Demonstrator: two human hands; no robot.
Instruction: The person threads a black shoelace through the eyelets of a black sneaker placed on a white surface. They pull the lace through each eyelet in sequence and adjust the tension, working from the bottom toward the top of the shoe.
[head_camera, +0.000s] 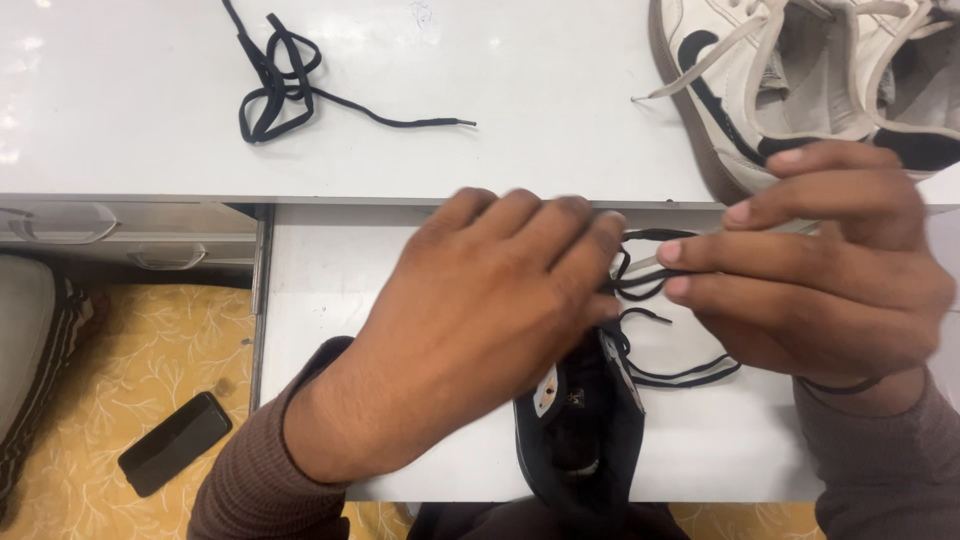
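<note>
the shoe (580, 425) under the hands is black, with a small white tag on its side. the lace (650, 285) threaded through it is black too, and so is the loose lace (280, 85) lying knotted further off. the desk (560, 110) is plain glossy white, and the pulled-out shelf (330, 290) below it is white as well. the sneakers (790, 80) at the far corner are off-white with black panels, cream laces and a tan sole edge. both sleeves (260, 480) are a ribbed brownish mauve. the floor covering (170, 340) is mustard yellow with a pale leafy branch pattern, and the phone (175, 442) on it is black.
</note>
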